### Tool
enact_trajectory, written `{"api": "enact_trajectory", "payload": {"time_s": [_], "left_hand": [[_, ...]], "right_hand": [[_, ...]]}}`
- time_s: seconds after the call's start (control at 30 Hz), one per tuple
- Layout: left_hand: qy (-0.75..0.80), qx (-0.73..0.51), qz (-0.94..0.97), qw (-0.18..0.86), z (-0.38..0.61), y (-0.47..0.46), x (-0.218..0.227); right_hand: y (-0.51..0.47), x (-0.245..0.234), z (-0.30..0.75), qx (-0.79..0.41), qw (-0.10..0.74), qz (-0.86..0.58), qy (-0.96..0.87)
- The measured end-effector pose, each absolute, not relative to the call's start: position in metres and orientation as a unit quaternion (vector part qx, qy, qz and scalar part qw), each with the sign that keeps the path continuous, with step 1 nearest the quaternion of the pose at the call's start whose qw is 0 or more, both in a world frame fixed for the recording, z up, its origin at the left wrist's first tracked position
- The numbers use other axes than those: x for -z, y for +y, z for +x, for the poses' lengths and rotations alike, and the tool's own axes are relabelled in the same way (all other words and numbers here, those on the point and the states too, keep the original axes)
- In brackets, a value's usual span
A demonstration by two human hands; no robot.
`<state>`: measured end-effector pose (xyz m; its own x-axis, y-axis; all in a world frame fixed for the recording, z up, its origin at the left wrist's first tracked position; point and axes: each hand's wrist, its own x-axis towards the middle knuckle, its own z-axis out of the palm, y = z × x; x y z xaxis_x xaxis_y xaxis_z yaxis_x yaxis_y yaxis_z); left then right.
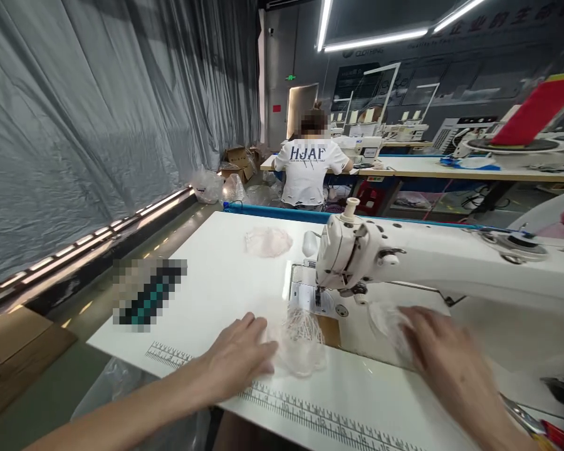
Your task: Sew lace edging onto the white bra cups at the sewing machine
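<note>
My left hand [247,354] is at the left edge of a sheer, pale lace piece [303,351]. Its fingers are bent and closed on that edge, slightly blurred. The lace lies on the white table just in front of the sewing machine [352,250], under whose needle a metal plate [310,297] shows. To the right of the needle, my right hand [451,357] is smeared by motion, its fingertips closed on a thin, whitish sheer piece [388,322]. Another pale sheer piece [267,241] lies flat farther back on the table.
A printed ruler scale [310,407] runs along the table's front edge. A pixelated dark object [150,294] lies at the left. A tool with a red handle [557,435] is at lower right. Ahead, a person in a white shirt [310,169] sits at another table.
</note>
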<state>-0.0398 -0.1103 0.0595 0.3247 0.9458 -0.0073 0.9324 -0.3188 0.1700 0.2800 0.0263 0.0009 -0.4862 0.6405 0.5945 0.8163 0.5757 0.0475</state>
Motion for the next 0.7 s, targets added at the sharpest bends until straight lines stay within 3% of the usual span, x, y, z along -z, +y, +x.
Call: {"api": "enact_trajectory", "payload": {"time_s": [0.17,0.33,0.5,0.7], "left_hand": [[0.55,-0.024,0.832,0.069,-0.018,-0.114,-0.054],[0.591,-0.086,0.801,0.026,-0.021,-0.076,-0.055],[0.594,-0.148,0.777,0.145,-0.026,-0.037,-0.051],[0.573,-0.178,0.773,0.204,-0.017,-0.024,-0.045]], "right_hand": [[-0.031,-0.008,0.211,-0.022,0.226,-0.235,-0.945],[-0.042,-0.014,0.199,-0.106,0.263,-0.234,-0.93],[-0.041,-0.016,0.21,-0.106,0.303,-0.226,-0.92],[-0.051,-0.008,0.212,-0.058,0.249,-0.208,-0.944]]}}
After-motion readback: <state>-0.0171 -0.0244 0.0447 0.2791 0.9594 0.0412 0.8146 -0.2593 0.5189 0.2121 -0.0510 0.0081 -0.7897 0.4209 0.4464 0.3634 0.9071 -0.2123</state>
